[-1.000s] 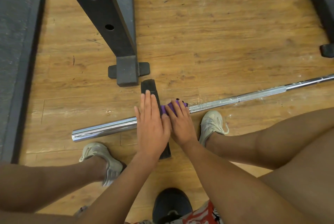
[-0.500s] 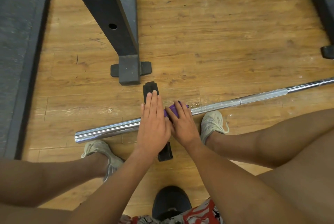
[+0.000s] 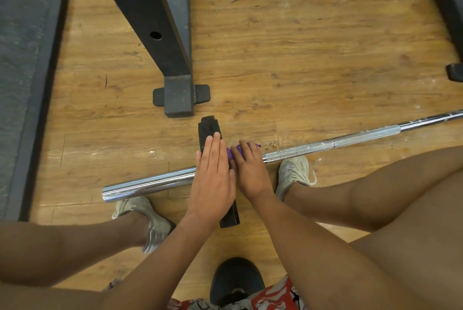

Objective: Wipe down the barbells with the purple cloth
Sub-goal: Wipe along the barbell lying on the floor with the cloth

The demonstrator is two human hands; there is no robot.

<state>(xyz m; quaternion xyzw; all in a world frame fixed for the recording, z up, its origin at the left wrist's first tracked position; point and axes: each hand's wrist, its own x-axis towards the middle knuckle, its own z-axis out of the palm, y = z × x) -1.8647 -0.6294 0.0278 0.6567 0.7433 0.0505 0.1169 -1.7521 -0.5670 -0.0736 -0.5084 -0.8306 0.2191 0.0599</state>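
Floorboards of worn tan wood (image 3: 300, 46) fill your view, with a dark grey rubber mat (image 3: 22, 59) running along the left edge. A slanted black steel rack post with round holes (image 3: 140, 21) comes down from the far left. It ends in a grey square foot (image 3: 179, 99) on the boards, just beyond your hands.

You are crouched over a long chrome steel barbell (image 3: 150, 183), which lies on the floor from near left to far right. Its thick smooth sleeve points left, and its thinner knurled shaft runs off the right edge. A narrow black rectangular slab (image 3: 209, 126) crosses the bar from far to near, between sleeve and shaft. Whether it rests on the bar or is threaded onto it cannot be told.

Your left hand (image 3: 213, 179) lies flat on that slab where it meets the bar, fingers straight and together, gripping nothing. Your right hand (image 3: 250, 172) is just beside it, fingers curled over the small purple cloth (image 3: 236, 152), which is wrapped on the shaft just right of the slab. Only a strip of purple shows between and beyond your fingers.

Your pale grey left shoe (image 3: 140, 207) stands on the near side of the sleeve, and your pale grey right shoe (image 3: 294, 170) is close against the shaft. A dark rounded object (image 3: 236, 279) sits at the bottom edge between your forearms; what it is cannot be told.
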